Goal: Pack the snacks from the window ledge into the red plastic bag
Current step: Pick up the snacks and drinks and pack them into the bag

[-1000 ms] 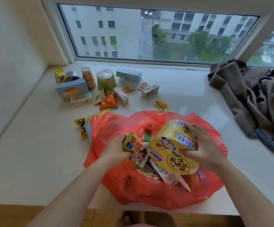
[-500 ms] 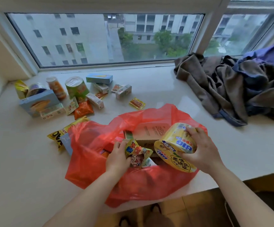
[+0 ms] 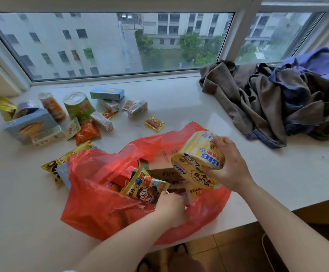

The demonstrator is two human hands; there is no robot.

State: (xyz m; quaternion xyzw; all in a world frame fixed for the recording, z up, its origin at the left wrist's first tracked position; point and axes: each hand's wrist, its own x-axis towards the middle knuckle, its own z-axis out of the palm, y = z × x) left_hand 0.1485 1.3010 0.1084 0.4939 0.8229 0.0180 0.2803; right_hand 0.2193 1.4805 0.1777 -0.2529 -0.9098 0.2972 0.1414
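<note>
Red plastic bag [image 3: 104, 201] lies slumped open near the window ledge's [image 3: 189, 107] front edge, already crowded with boxes. My right hand [image 3: 230, 165] grips the yellow noodle bowl [image 3: 197, 160] tilted over its mouth; my left hand [image 3: 170, 208] is curled on the cartoon snack packet [image 3: 146, 186] at the rim. Forcing the bowl in could, I think, split the thin plastic or nudge the bag off the edge. More snacks [image 3: 77, 114] wait beyond the bag.
</note>
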